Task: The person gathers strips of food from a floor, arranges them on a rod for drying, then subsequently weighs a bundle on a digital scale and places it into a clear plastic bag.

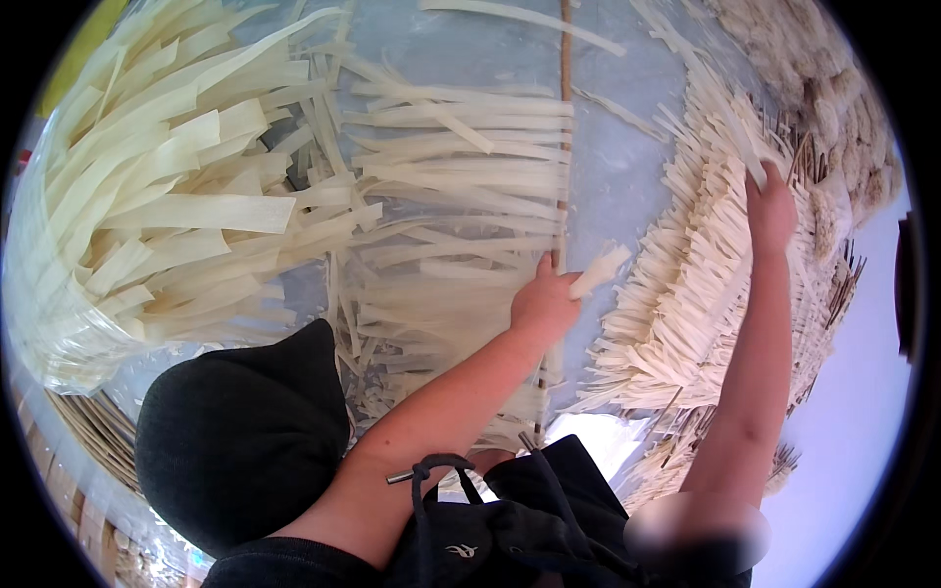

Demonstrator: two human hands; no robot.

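Observation:
My left hand [548,301] is at a thin brown stick [565,59] that runs up the picture, with a pale flat strip [606,266] sticking out past its fingers. Many pale flat strips [470,173] lie side by side, their ends against or over the stick. At the right, my right hand [772,213] grips the end of another pale strip [742,147] that slants up and left. This hand is above a heap of stick-mounted, fringed strips [698,294]. Whether the strips are wood or leaf cannot be told.
A large bundle of wider pale strips [198,213], partly in clear plastic, fills the left side. Fluffy beige bundles [845,110] are at the upper right. Thin brown rods [95,434] lie lower left, near a rounded dark cloth shape [242,448]. A loose strip [529,20] lies at the top.

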